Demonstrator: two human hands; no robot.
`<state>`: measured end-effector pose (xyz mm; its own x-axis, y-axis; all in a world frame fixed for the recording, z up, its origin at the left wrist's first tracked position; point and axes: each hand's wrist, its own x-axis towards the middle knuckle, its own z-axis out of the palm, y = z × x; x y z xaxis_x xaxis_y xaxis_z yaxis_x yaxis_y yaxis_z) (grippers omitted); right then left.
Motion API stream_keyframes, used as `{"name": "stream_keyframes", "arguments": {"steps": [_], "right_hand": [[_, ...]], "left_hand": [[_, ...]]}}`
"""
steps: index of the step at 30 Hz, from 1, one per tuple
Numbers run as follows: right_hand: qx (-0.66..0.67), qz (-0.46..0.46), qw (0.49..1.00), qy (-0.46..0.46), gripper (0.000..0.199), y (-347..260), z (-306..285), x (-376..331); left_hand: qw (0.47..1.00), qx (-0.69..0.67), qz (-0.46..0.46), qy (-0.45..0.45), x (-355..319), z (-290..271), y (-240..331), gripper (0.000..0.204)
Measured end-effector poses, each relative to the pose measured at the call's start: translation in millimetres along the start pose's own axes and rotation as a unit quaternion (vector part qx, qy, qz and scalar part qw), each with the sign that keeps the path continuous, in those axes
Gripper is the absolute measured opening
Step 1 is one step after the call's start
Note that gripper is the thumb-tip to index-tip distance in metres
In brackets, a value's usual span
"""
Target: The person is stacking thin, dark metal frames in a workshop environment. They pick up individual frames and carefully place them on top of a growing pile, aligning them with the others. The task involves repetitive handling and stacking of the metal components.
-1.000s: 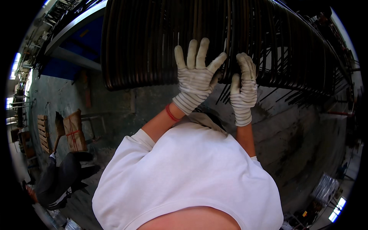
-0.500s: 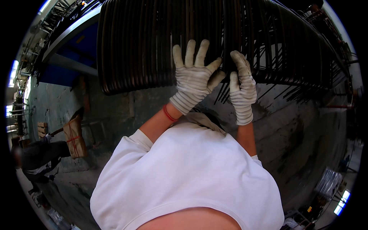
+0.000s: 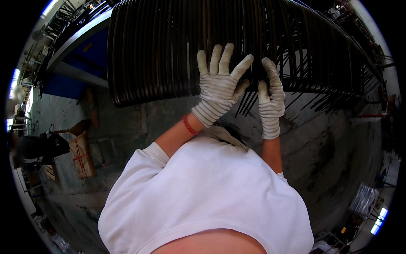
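Observation:
A wide bundle of long dark metal rods [image 3: 160, 55] lies side by side in front of me, their near ends lined up. My left hand [image 3: 220, 82], in a white knit glove, rests flat on the rod ends with its fingers spread. My right hand [image 3: 270, 95], gloved the same way, presses on the rods just beside it, fingers together and pointing up. Neither hand is wrapped around a rod. A red band sits on my left wrist [image 3: 188, 125].
A grey concrete floor [image 3: 330, 139] lies below. A blue frame [image 3: 72, 70] stands at the left behind the rods. A brown sack [image 3: 82, 154] and another person [image 3: 40, 146] are at the far left. More dark rods [image 3: 363, 199] lie at the lower right.
The view has tilted, so the rod bundle sits a little lower in the picture. Both hands stay on the rod ends in nearly the same pose. The person at the left has shifted.

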<state>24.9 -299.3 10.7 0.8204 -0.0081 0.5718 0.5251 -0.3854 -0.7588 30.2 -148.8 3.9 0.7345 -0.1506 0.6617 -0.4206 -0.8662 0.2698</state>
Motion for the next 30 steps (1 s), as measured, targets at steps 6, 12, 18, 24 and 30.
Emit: {"name": "stream_keyframes", "arguments": {"steps": [6, 12, 18, 24, 30], "right_hand": [[-0.068, 0.016, 0.998, 0.006, 0.053, 6, -2, 1], [-0.077, 0.034, 0.996, -0.011, 0.054, 7, -6, 1], [-0.11, 0.037, 0.993, -0.02, 0.055, 10, -5, -2], [-0.119, 0.039, 0.992, -0.027, 0.055, 9, -4, -4], [-0.077, 0.064, 0.995, -0.012, 0.05, 13, -5, -6]], "left_hand": [[1.0, -0.01, -0.007, 0.0, 0, 2, 2, 0.07], [1.0, -0.001, -0.003, -0.008, 0, 6, 5, 0.067], [1.0, -0.002, 0.002, -0.003, -3, 12, 1, 0.062], [1.0, 0.0, 0.008, 0.005, -5, 13, 0, 0.058], [1.0, 0.001, 0.019, 0.014, -5, 15, -1, 0.054]]}}
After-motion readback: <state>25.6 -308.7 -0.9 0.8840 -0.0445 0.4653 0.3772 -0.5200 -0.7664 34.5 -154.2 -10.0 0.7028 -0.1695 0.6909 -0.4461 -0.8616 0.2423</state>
